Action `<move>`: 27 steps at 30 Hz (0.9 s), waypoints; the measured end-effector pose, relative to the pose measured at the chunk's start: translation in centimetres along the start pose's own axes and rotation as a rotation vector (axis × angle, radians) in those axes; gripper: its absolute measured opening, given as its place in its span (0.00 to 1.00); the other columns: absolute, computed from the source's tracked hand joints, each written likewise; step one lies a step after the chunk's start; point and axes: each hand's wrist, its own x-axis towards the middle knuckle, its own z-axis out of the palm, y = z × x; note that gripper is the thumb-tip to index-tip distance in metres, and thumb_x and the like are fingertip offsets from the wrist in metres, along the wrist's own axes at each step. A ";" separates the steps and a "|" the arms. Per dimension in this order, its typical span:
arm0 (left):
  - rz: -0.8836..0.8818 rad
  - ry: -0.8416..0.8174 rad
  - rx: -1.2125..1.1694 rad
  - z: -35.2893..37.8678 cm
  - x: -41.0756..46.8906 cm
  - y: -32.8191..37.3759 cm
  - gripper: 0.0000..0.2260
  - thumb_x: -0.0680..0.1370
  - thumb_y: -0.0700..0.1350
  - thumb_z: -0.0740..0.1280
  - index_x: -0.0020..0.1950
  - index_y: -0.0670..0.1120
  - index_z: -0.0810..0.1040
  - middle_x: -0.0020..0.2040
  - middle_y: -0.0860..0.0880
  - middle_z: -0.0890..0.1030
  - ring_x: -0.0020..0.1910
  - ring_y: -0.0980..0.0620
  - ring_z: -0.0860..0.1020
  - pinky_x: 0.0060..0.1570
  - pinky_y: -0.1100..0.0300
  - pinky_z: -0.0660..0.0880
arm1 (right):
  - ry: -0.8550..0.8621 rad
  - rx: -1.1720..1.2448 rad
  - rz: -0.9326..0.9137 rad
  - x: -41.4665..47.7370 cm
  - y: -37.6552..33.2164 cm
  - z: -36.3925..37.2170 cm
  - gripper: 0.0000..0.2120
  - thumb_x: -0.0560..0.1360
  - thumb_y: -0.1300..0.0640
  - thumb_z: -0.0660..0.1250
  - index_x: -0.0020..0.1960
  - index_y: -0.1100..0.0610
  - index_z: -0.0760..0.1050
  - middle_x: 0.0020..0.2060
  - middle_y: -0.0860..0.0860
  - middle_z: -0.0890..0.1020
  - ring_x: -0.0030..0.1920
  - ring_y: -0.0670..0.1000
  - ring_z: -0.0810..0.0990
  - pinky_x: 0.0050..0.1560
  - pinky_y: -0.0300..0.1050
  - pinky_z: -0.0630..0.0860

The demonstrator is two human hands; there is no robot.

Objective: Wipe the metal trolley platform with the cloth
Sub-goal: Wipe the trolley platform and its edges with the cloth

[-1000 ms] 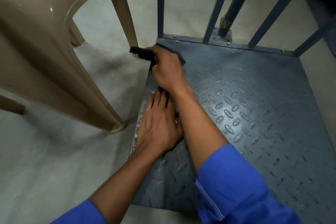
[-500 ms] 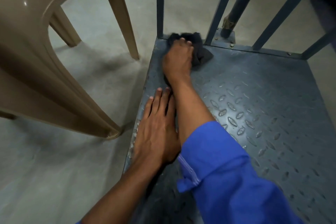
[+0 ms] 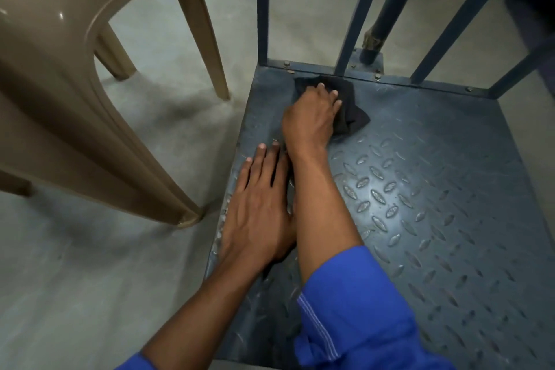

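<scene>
Mid-wipe at the far left corner of the metal trolley platform (image 3: 435,189): our right hand (image 3: 312,117) presses the dark cloth (image 3: 353,119) down under extended, slightly spread fingers. The cloth lies bunched just short of the rear rail, at the foot of the blue upright bars (image 3: 262,9). Our left hand (image 3: 261,213) lies palm-down near the platform's left edge, fingers straight and close together, bracing us and holding nothing. The right forearm crosses just beside it. A tan plastic chair (image 3: 90,99) stands on the floor left of the trolley. We judge that the broad checker plate to the right remains to be covered. The next stroke calls for dragging the cloth rightward along the rail, with firm pressure over the raised tread.
</scene>
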 end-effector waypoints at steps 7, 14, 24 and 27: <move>-0.033 -0.010 -0.049 -0.2 0.1 0.2 0.37 0.81 0.62 0.53 0.85 0.45 0.53 0.86 0.45 0.54 0.85 0.47 0.47 0.83 0.48 0.48 | -0.066 -0.154 -0.021 2.4 -2.1 -0.5 0.22 0.81 0.52 0.62 0.70 0.63 0.72 0.70 0.57 0.70 0.71 0.60 0.66 0.68 0.56 0.73; -0.045 0.016 -0.069 -0.3 0.0 0.4 0.32 0.84 0.56 0.58 0.84 0.43 0.57 0.84 0.43 0.59 0.85 0.47 0.50 0.82 0.47 0.51 | -0.065 -0.303 -0.234 0.7 -0.9 -0.5 0.15 0.81 0.58 0.60 0.60 0.62 0.81 0.68 0.55 0.72 0.67 0.60 0.68 0.61 0.55 0.75; -0.070 0.015 -0.032 -0.4 0.1 0.7 0.30 0.84 0.57 0.51 0.84 0.44 0.59 0.85 0.44 0.57 0.85 0.48 0.49 0.83 0.47 0.50 | -0.022 -0.316 -0.122 0.2 2.2 -0.4 0.39 0.77 0.27 0.57 0.78 0.53 0.68 0.75 0.58 0.67 0.77 0.61 0.60 0.73 0.65 0.58; -0.069 0.017 -0.033 -0.3 0.1 0.5 0.30 0.85 0.57 0.53 0.84 0.43 0.58 0.85 0.44 0.57 0.85 0.48 0.49 0.83 0.47 0.50 | -0.081 -0.269 -0.070 -0.4 2.6 0.8 0.37 0.80 0.30 0.54 0.83 0.49 0.58 0.83 0.57 0.56 0.83 0.65 0.47 0.77 0.74 0.41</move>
